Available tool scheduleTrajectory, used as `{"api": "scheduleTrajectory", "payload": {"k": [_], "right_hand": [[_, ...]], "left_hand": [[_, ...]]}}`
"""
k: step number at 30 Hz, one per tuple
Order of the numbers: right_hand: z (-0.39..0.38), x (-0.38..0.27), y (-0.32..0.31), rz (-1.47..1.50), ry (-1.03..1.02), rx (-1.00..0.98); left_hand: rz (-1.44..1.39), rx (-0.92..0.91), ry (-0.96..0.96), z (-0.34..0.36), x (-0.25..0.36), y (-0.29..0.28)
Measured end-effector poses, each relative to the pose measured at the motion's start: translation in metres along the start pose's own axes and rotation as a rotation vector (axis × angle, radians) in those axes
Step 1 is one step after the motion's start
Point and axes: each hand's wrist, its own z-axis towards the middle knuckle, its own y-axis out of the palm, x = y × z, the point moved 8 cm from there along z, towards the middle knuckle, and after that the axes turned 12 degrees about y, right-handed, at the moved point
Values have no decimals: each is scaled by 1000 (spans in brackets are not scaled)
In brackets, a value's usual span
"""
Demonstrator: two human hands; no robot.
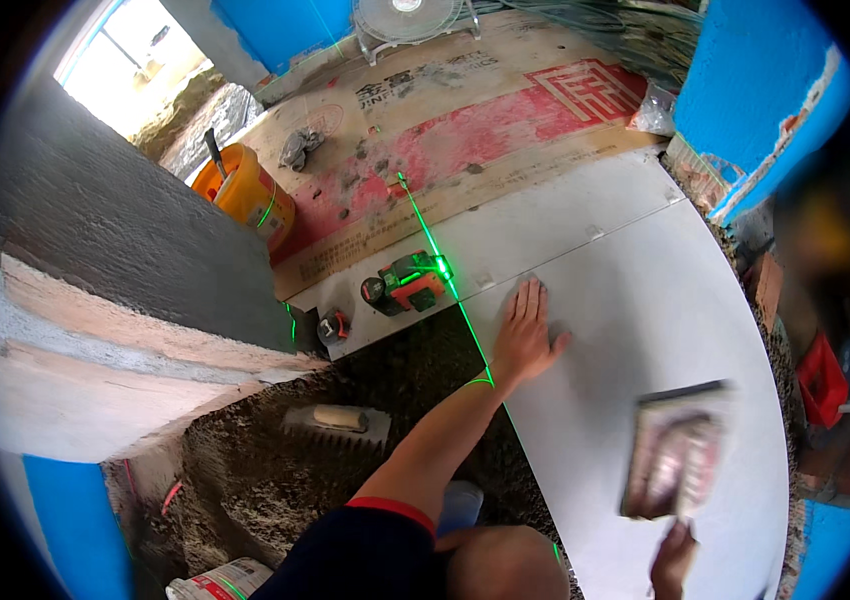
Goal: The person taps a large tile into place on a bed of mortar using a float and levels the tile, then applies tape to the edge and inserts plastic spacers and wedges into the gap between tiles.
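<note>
My left hand (525,342) lies flat on a large pale floor tile (610,330), fingers together and thumb out to the side. Near the lower right, my right hand (673,560) grips the end of a rectangular hand float (680,450), which is blurred by motion over the tile. Whether the float touches the tile I cannot tell. Beyond my left hand, a red and black laser level (411,283) stands on another pale tile (535,240) and throws a green line along the tile's edge. A tape measure (333,326) lies beside it.
A notched trowel (337,420) rests on the dark mortar bed (245,490) to the left. Farther off, a yellow bucket (257,195) stands by a grey wall on printed cardboard (445,120). A fan (410,15) is at the back. A white bucket (217,580) sits lower left.
</note>
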Motion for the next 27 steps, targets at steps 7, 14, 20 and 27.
{"api": "scheduleTrajectory", "payload": {"k": [7,14,20,27], "right_hand": [[-1,-97,21,113,349,-290],[-2,-109,60,-436,-181,-152],[15,-75,70,-494,214,-167],[-22,-98,2,81,369,-180]], "left_hand": [[-39,-48,-138,11,-16,8],[3,-90,-264,12,-25,18],[10,-138,-290,15,-28,20],[2,-57,-262,15,-29,18]]}}
